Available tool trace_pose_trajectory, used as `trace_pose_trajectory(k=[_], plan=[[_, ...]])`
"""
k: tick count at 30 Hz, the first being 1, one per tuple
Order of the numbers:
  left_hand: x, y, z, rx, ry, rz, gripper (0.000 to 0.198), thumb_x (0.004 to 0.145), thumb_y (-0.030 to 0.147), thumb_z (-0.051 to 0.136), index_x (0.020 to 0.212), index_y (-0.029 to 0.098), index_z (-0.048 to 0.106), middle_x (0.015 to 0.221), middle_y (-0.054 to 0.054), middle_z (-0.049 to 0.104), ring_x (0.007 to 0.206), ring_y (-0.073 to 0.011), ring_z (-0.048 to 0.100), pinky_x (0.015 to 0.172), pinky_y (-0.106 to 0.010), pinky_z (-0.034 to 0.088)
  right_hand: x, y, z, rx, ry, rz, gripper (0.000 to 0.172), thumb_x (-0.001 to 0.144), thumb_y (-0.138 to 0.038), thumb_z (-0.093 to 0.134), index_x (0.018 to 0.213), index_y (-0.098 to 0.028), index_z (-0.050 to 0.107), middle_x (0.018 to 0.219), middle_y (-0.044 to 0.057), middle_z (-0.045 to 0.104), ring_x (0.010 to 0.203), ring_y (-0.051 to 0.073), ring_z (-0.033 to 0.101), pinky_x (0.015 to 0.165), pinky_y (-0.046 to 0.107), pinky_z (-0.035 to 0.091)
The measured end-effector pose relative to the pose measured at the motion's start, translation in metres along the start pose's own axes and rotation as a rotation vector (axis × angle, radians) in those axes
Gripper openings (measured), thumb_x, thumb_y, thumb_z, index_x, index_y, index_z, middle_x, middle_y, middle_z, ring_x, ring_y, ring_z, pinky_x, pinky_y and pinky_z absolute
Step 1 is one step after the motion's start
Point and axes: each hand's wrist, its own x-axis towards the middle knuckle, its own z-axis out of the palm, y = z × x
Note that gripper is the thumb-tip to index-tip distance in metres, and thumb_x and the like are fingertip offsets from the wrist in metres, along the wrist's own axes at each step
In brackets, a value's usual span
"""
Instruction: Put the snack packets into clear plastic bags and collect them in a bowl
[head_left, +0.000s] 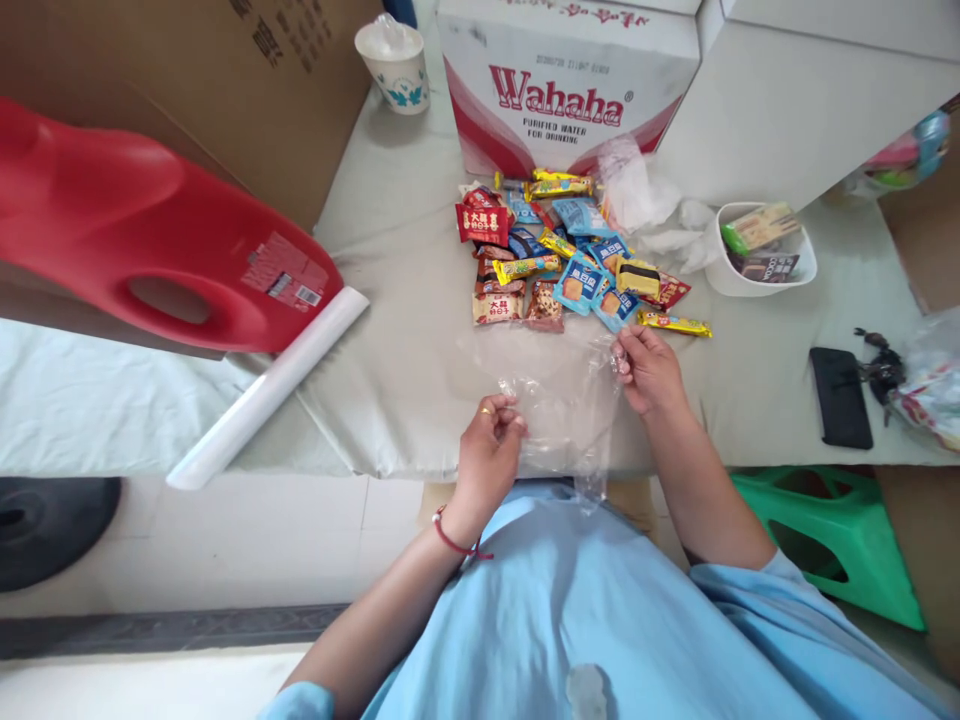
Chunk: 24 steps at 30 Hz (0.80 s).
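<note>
A clear plastic bag (559, 400) lies flat at the near edge of the table (405, 340). My left hand (489, 455) pinches the bag's near left edge, fingers closed. At the bag's far right corner my right hand (649, 368) is closed on the plastic. Just beyond the bag sits a pile of small wrapped snacks (559, 255) in red, blue, yellow and brown packets.
A Wahaha water carton (570, 85) stands behind the snacks, with crumpled plastic (637, 190) and a white bowl (765, 250) holding packets to its right. A black phone (840, 397) and keys lie right. A red jug (142, 240), white roll (266, 390) and paper cup (396, 62) lie left. Green stool (832, 540) below.
</note>
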Motion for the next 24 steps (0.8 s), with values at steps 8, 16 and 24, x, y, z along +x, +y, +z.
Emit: trace_pose_trajectory(k=[8, 16, 24], plan=[[0.015, 0.000, -0.044, -0.014, 0.101, -0.072, 0.024, 0.088, 0.040, 0.070, 0.101, 0.022, 0.062, 0.070, 0.007, 0.059, 0.037, -0.0086, 0.047, 0.039, -0.021, 0.036, 0.024, -0.008, -0.039, -0.183, -0.013, -0.017, 0.054, 0.063, -0.056, 0.095, 0.081, -0.023, 0.055, 0.059, -0.007, 0.059, 0.043, 0.005, 0.044, 0.035, 0.017, 0.029], [0.005, -0.014, -0.069, 0.634, 0.430, 0.408, 0.032, 0.084, 0.038, 0.072, 0.109, 0.019, 0.070, 0.108, -0.014, 0.071, 0.094, -0.0284, 0.068, 0.086, -0.044, 0.055, 0.048, -0.012, -0.044, -0.479, -0.046, -0.200, 0.041, 0.080, -0.057, 0.081, 0.090, -0.022, 0.063, 0.070, 0.000, 0.063, 0.060, 0.015, 0.057, 0.055, 0.028, 0.050], [0.021, -0.011, -0.058, 0.981, -0.084, 0.887, 0.037, 0.096, 0.020, 0.062, 0.129, 0.034, 0.071, 0.137, -0.009, 0.074, 0.140, -0.0311, 0.059, 0.124, -0.056, 0.028, -0.034, -0.038, -0.011, -1.069, -0.220, -0.879, 0.026, 0.100, -0.037, 0.062, 0.121, -0.025, 0.073, 0.134, 0.015, 0.066, 0.131, 0.033, 0.056, 0.115, 0.056, 0.044]])
